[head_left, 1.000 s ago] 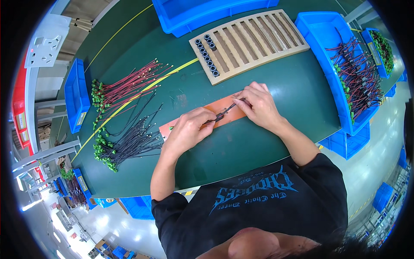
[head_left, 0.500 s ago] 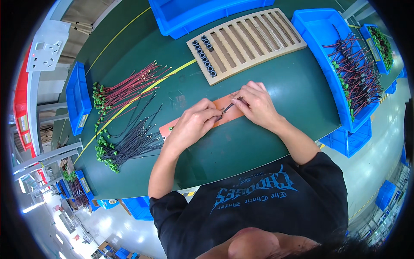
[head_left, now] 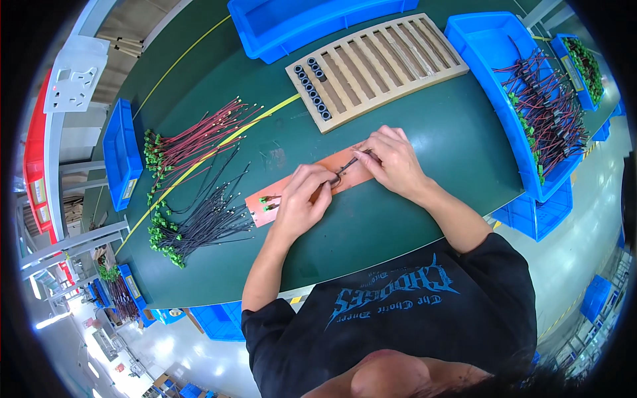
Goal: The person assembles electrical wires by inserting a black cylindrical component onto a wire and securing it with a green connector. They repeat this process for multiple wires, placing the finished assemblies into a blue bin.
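Over an orange strip (head_left: 323, 164) on the green table, both my hands are closed on a dark wire (head_left: 344, 168). My left hand (head_left: 303, 199) pinches one end, where the wire makes a small loop at the fingertips. Up and to the right, my right hand (head_left: 396, 162) grips the other end between thumb and fingers, which partly hide it. Small green connectors (head_left: 267, 199) lie on the strip's left end, close to my left hand. To the left lie a bundle of black wires (head_left: 215, 222) and a bundle of red wires (head_left: 199, 132), both with green ends.
Beyond my hands lies a slotted wooden rack (head_left: 358, 99) with black cylindrical parts (head_left: 310, 91) in its left slots. A blue bin (head_left: 507, 142) at right holds red and black wire assemblies (head_left: 547, 113). Other blue bins stand far back (head_left: 312, 30) and left (head_left: 119, 152).
My left hand and forearm have shifted right and slightly nearer, uncovering the green connectors on the strip. My right hand stays almost in place, and the wire is still held between both.
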The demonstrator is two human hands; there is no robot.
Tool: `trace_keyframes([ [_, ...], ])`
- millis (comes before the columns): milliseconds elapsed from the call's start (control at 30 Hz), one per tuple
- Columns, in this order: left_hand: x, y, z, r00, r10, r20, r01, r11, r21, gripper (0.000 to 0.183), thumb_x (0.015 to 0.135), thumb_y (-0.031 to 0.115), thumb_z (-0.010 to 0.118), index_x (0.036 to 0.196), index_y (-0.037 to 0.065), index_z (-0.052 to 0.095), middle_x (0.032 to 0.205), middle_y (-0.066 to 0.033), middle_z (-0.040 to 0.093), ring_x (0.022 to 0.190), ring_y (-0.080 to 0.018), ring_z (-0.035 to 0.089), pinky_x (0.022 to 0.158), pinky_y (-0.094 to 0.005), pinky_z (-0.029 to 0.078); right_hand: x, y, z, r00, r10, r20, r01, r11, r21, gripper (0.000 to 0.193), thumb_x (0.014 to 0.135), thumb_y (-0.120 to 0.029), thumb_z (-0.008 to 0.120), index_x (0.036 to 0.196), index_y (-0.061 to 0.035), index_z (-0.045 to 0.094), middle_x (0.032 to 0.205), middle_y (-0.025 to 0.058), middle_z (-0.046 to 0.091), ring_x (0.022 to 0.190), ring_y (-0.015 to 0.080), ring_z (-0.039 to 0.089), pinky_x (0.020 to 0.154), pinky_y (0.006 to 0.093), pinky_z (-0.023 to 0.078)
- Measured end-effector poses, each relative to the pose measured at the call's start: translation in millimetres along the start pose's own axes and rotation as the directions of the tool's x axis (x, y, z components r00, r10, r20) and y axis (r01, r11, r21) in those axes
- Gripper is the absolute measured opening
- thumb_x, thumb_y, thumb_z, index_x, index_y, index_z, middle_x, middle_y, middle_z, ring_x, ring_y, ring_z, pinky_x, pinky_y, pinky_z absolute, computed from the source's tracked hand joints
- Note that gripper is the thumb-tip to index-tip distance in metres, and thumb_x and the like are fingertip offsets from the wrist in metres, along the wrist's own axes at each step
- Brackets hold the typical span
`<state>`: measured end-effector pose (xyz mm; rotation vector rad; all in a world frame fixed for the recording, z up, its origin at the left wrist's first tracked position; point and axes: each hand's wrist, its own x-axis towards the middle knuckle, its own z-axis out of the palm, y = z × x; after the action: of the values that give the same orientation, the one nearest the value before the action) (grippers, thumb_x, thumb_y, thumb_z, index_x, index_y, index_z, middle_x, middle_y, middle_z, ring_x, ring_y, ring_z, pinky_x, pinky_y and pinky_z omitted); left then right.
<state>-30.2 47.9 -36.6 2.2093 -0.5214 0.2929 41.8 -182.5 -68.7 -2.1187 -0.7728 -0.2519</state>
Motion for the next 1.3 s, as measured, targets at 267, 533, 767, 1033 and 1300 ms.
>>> trace_keyframes([
  [267,-4,-3,-7,0.999,0.04,0.006,-0.04,0.995,0.092,0.02,0.078,-0.004,0.079,0.094,-0.001,0.068,0.102,-0.0133,0.07,0.093,-0.0317,0.067,0.078,-0.0422,0.056,1,0,0,1.0,0.003,0.022,-0.002,1.0,-0.024,0.014,0.09,-0.014,0.074,0.085,-0.0051,0.066,0.083,0.0062,0.066,0.085,0.0263,0.06,0.083,0.0402,0.044],
  [533,-7,-10,8,0.996,-0.068,-0.061,0.071,0.996,0.061,0.02,0.077,-0.003,0.082,0.091,-0.002,0.068,0.096,-0.0124,0.072,0.093,-0.03,0.067,0.08,-0.04,0.056,0,0,-3,0.999,-0.026,0.025,0.027,0.999,-0.042,0.013,0.09,-0.013,0.075,0.086,-0.0056,0.065,0.083,0.0058,0.065,0.086,0.026,0.06,0.084,0.0399,0.043],
  [767,-4,-4,12,0.935,-0.355,-0.016,0.347,0.922,-0.172,0.034,0.082,-0.006,0.081,0.108,0.0,0.061,0.099,-0.0134,0.071,0.093,-0.0243,0.073,0.081,-0.0329,0.063,-3,4,-8,0.999,-0.01,0.049,0.011,0.999,-0.03,0.013,0.089,-0.012,0.075,0.084,-0.0059,0.064,0.083,0.0059,0.065,0.085,0.0266,0.059,0.085,0.0404,0.042],
  [1033,-4,-8,22,0.945,-0.324,-0.037,0.317,0.94,-0.129,0.041,0.082,-0.004,0.081,0.115,0.0,0.057,0.103,-0.0138,0.07,0.091,-0.0222,0.073,0.081,-0.0336,0.063,-5,4,-15,0.998,0.03,0.057,-0.028,0.999,-0.043,0.015,0.09,-0.012,0.075,0.083,-0.0069,0.063,0.079,0.0053,0.062,0.083,0.0258,0.058,0.083,0.0401,0.04],
  [1300,74,-23,-3,0.881,-0.184,0.436,0.3,0.93,-0.213,0.032,0.087,0.016,0.08,0.115,0.002,0.075,0.096,-0.012,0.073,0.08,-0.0202,0.068,0.073,-0.0363,0.053,-4,11,-7,0.999,0.036,0.018,-0.035,0.999,-0.01,0.015,0.091,-0.012,0.074,0.082,-0.007,0.063,0.076,0.0048,0.06,0.077,0.0244,0.056,0.078,0.0388,0.038],
])
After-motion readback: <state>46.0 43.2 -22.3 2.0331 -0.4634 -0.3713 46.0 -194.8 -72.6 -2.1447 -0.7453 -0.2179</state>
